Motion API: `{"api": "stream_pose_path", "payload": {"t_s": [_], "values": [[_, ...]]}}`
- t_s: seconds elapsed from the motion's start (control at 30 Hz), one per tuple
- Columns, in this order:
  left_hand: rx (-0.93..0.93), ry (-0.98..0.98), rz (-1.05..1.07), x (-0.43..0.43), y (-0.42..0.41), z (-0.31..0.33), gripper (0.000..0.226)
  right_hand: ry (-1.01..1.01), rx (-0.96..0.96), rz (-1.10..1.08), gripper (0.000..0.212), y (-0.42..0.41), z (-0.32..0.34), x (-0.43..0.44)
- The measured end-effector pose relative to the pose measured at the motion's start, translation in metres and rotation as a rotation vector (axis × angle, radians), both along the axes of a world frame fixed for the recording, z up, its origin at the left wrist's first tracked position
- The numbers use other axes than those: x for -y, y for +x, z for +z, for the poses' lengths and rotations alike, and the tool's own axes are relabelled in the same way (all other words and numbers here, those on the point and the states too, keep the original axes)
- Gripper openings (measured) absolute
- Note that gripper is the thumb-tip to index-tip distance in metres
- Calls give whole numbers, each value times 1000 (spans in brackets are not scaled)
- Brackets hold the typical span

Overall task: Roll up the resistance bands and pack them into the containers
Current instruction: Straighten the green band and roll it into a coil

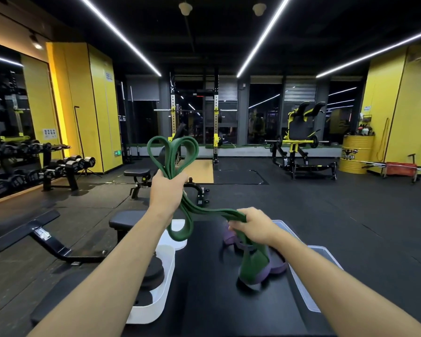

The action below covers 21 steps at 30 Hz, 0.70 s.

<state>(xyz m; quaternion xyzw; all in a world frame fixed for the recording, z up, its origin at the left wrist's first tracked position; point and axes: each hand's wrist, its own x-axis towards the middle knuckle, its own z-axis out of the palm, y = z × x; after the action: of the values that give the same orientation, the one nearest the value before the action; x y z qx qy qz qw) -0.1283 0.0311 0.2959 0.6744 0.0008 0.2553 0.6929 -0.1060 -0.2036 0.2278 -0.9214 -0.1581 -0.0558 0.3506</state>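
Above the black padded tabletop, the left hand grips gathered loops of a dark green flat rubber resistance band. The right hand clutches its other end. Purple rubber bands lie on that tabletop.

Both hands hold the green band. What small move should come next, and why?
Probably the right hand should carry its end up to the left hand and wind it onto the loops gathered there. The green band spans loose between both hands, with loops above and below the left hand, so it is not yet rolled for the white container.
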Motion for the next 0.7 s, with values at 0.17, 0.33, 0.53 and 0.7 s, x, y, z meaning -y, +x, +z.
{"api": "stream_pose_path", "payload": {"t_s": [0.17, 0.33, 0.53, 0.7], "values": [[-102, 280, -147, 1, -3, -13, 14, -266, 158, -58, 14, -9, 36, -11], [-154, 298, -509, 17, -10, -28, 36, -419, 178, -31, 13, -20, 68, -31], [-113, 91, -612, 30, -12, -32, 35, -521, 236, -74, 16, -31, 88, -42], [-61, 30, -667, 25, -11, -38, 39, -651, 287, -39, 20, -33, 91, -50]]}}
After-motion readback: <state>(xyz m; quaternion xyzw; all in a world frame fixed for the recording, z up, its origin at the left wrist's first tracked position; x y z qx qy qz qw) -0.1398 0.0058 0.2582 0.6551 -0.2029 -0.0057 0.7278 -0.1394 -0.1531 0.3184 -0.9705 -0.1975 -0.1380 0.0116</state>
